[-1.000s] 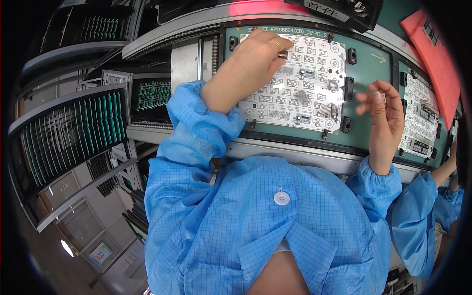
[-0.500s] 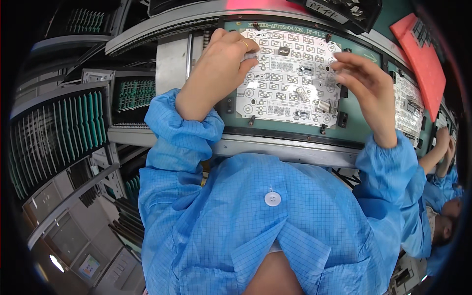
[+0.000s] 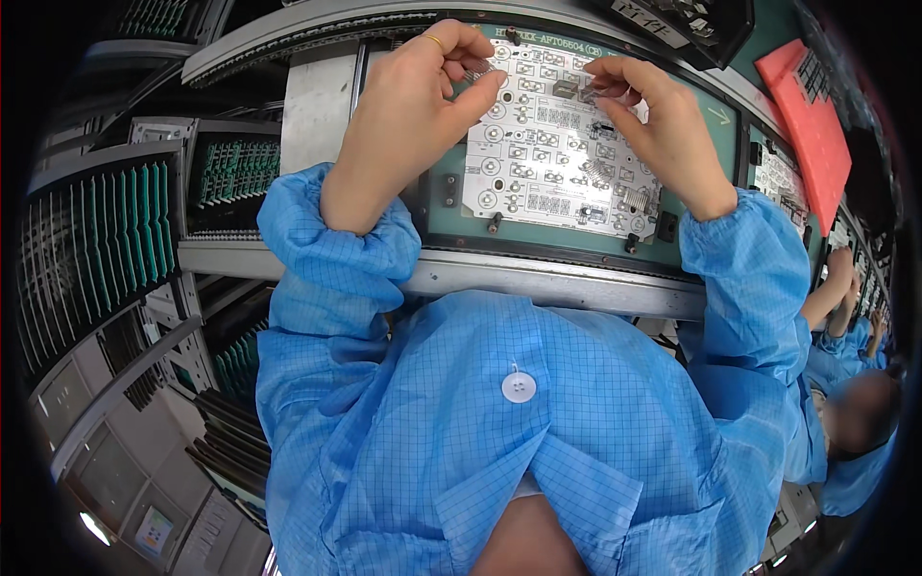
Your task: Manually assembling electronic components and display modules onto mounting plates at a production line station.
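A white circuit board (image 3: pixel 526 182) with printed component outlines lies in a green carrier (image 3: pixel 444 219). Over its upper left corner, my left hand (image 3: pixel 408 101) is closed, with small silvery ribbed parts (image 3: pixel 477 69) at its fingertips. My right hand (image 3: pixel 663 125) pinches a small grey part (image 3: pixel 597 93) above the upper middle of the board. Just left of those fingertips, a dark block-shaped component (image 3: pixel 567 88) stands on the board. A silvery ribbed component (image 3: pixel 634 199) sits toward the lower right, and a second ribbed piece (image 3: pixel 597 173) lies slightly tilted nearby.
Metal conveyor rails (image 3: pixel 547 269) run along the near and far sides. A black bin (image 3: pixel 687 29) stands beyond, and a red tray (image 3: pixel 807 134) lies to the right. Racks of green boards (image 3: pixel 106 259) fill the left. Another person's hand (image 3: pixel 837 278) works at far right.
My right hand has moved left over the board, its fingers now pinched on a small part. My left hand has shifted slightly up and away from the board, showing silvery parts in it.
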Action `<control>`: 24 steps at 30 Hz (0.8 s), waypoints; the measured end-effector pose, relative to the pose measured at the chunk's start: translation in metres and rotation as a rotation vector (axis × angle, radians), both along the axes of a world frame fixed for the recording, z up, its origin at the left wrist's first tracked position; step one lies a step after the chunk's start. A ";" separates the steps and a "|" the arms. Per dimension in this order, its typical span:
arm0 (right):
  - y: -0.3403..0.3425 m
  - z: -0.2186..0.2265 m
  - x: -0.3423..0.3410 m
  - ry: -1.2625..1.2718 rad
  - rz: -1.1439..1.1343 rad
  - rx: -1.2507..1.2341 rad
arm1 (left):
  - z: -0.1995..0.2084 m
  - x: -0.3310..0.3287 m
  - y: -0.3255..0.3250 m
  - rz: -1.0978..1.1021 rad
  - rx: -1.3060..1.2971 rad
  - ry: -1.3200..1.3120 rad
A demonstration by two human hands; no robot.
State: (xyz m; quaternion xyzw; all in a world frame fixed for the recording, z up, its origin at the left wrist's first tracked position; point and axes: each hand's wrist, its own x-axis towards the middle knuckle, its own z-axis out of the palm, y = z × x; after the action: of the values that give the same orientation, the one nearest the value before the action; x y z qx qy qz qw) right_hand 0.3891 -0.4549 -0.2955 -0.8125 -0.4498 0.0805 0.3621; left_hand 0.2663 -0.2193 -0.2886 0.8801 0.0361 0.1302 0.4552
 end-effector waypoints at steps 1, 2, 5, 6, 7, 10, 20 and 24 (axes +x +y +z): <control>0.001 0.000 0.000 -0.045 -0.002 0.001 | 0.000 -0.001 0.000 -0.007 -0.001 -0.001; 0.002 -0.001 0.000 -0.044 0.000 -0.002 | -0.001 -0.001 0.001 -0.005 -0.004 -0.001; 0.003 -0.002 0.000 -0.082 0.006 -0.039 | -0.005 0.000 0.003 -0.019 0.016 0.035; 0.004 -0.002 0.001 -0.109 0.014 -0.053 | -0.008 0.000 0.003 -0.026 0.033 -0.002; 0.004 -0.002 0.001 -0.135 0.020 -0.067 | -0.009 0.000 0.004 -0.034 0.049 -0.038; 0.003 -0.004 -0.001 -0.112 0.005 -0.067 | -0.009 0.001 0.004 -0.057 0.038 -0.033; -0.030 0.034 -0.047 -0.139 0.103 -0.205 | 0.005 0.007 -0.011 -0.082 -0.283 0.069; -0.032 0.014 -0.068 -0.127 0.003 -0.149 | 0.016 0.024 -0.031 -0.171 0.048 0.035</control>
State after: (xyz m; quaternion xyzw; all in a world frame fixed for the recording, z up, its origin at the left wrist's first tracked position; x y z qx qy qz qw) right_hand 0.3208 -0.4871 -0.2814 -0.8400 -0.4658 0.0626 0.2712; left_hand 0.2905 -0.2500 -0.2725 0.8928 -0.0343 0.0764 0.4427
